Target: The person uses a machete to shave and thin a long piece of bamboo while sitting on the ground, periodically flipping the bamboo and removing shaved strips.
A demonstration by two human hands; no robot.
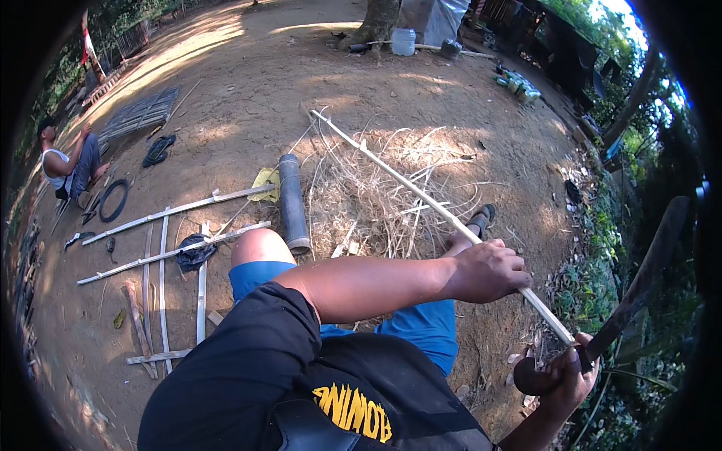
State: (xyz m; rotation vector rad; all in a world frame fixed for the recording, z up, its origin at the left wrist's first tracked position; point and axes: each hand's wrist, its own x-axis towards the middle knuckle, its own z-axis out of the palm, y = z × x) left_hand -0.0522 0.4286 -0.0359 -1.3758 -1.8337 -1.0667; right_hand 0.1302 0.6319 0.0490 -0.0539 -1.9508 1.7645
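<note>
Because the long pale strip looks thin and woody, expect it to be light and fairly stiff, springy toward its far end, with edges that may splinter. It slants from above the curly shavings down to near right. Your left hand wraps it, a sound hold; your right hand grips a machete by the strip's near end. Leftward lie a dark tube and crossed strips; green plants crowd the blade's side.

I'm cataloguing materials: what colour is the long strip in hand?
The strip is pale cream, clearest in the head view.
</note>
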